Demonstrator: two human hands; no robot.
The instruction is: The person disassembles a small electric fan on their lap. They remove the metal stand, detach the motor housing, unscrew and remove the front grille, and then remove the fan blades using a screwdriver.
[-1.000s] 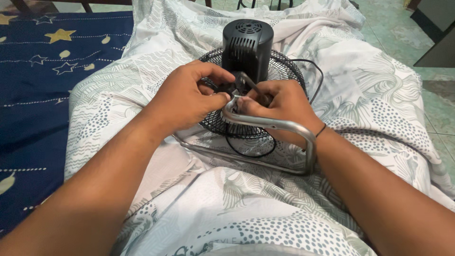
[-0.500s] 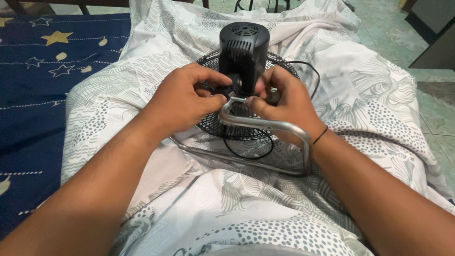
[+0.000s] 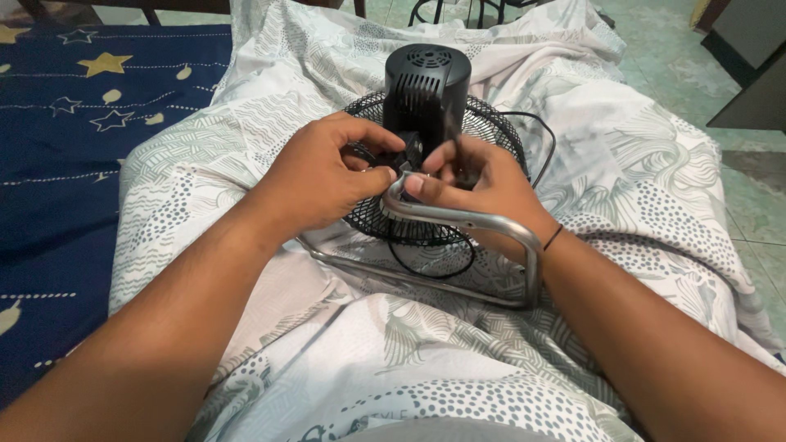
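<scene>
A small black fan lies face down on a white patterned sheet, its round motor housing pointing up from the wire grille. A bent silver tube stand curves from the fan's back toward me. My left hand pinches the black bracket where the stand's end meets the housing. My right hand is closed on a thin dark tool, blurred, held against the same joint. The joint itself is mostly hidden by my fingers.
The fan's black cord loops under the grille and out to the right. The white sheet covers my lap. A dark blue star-printed cover lies to the left, and green floor tiles show at the upper right.
My right hand has shifted at the joint, and the tool in it now stands more upright and blurred. My left hand keeps its pinch on the bracket. The fan stays put.
</scene>
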